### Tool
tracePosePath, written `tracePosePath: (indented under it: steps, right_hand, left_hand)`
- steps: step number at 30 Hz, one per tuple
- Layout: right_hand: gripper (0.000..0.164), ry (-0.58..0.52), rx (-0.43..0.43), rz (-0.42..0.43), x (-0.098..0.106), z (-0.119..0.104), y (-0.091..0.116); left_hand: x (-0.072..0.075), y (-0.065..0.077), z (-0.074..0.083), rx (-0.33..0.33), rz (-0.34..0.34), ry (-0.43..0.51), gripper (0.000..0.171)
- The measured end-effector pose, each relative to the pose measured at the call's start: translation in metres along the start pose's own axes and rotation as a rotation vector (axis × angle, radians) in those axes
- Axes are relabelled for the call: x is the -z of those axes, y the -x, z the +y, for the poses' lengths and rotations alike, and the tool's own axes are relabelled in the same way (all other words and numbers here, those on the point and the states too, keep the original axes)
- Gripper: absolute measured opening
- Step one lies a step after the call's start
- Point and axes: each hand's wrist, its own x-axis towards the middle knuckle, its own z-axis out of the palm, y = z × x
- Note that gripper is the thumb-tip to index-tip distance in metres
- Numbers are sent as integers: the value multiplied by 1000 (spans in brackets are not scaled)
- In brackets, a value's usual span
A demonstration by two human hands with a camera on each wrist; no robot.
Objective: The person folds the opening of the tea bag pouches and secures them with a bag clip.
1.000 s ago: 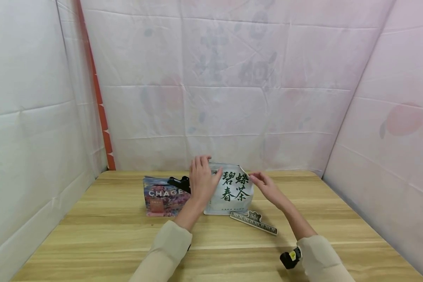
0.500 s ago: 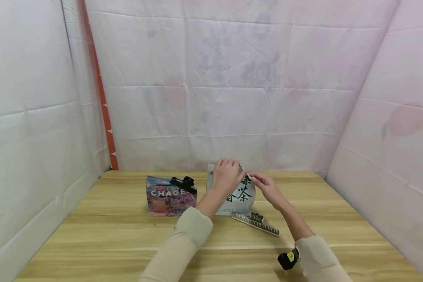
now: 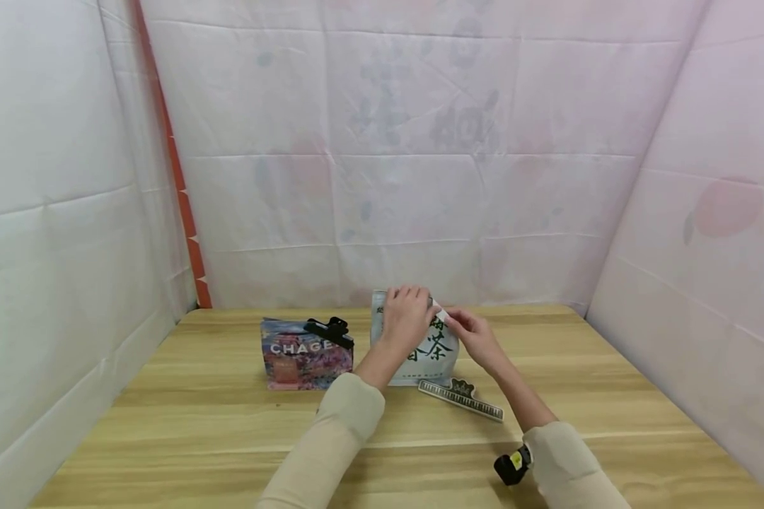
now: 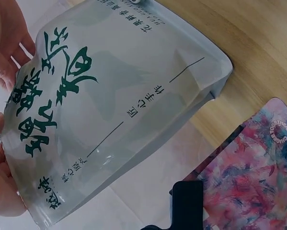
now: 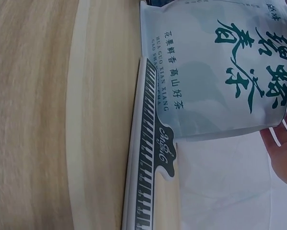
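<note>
Left hand (image 3: 406, 319) has shifted rightward; right hand (image 3: 475, 336) pinches white bag (image 4: 114, 100).

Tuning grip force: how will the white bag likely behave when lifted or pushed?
The white bag probably flexes easily: its top edge is bent. Its glossy face may be slippery. Standing upright on the table, it might tip if pushed high.

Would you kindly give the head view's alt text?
Left hand and right hand grip a pale bag on a table; a piano-patterned clip lies in front, a colourful bag with a black clip to the left.
</note>
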Motion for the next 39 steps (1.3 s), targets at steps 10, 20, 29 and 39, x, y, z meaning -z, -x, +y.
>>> tracePosePath:
  steps: [10,20,29,39]
  right_hand:
    - [18,64,-1,151,-11,2,-2]
    - [12,79,-37,217,-14,0,-4]
    - [18,35,-45,56,-5,-19,3]
    - [20,110,31,19,7,11,3]
  left_hand:
    - [-7,-2,0,19,45,28,21]
    - [-9,-1,1,21,117,14,19]
    - [-10,-2,-2,18,129,39,19]
    - [-9,-1,-3,2,91,68,19]
